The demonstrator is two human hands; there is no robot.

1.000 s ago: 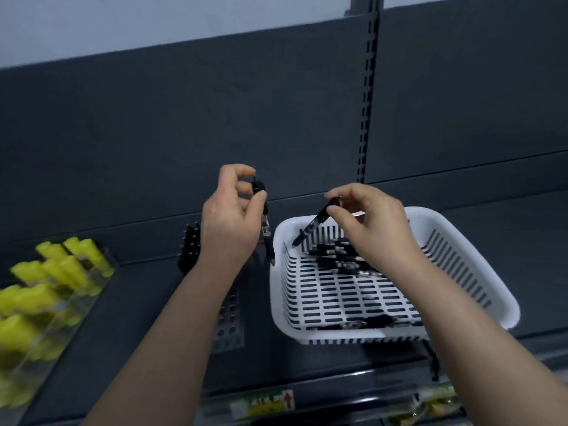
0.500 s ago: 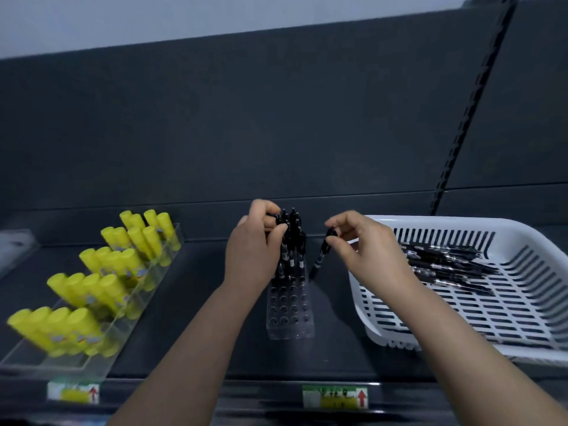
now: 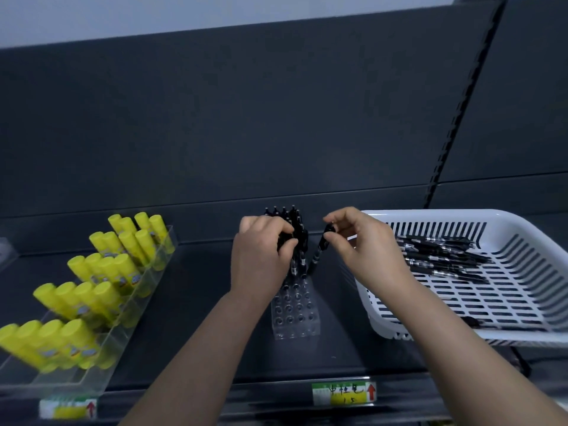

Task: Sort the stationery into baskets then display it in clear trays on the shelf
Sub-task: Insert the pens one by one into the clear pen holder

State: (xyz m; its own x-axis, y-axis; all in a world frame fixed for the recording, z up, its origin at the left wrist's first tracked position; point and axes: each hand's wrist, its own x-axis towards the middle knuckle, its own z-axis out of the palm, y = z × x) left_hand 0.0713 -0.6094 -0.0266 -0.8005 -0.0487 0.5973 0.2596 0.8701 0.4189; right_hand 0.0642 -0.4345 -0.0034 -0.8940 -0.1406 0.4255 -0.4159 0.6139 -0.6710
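You face a dark grey back panel [image 3: 246, 118], split at right by a slotted upright [image 3: 461, 112], pale wall [image 3: 215, 10] above it, a dark shelf [image 3: 190, 302] at its foot carrying two yellow-green price labels [image 3: 344, 394] on the front edge; light dim, even.

Open lane: dark shelf deck [image 3: 199, 290] between clear tray of yellow glue sticks [image 3: 129, 327] and clear perforated pen block [image 3: 295, 315] | upright black pens [image 3: 297, 221] crowd its rear | white slotted basket [image 3: 445, 215] walls right.

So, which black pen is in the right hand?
The tilted pen between the clear holder and the white basket; the right hand pinches its top. Other pens stand in the holder or lie in the basket.
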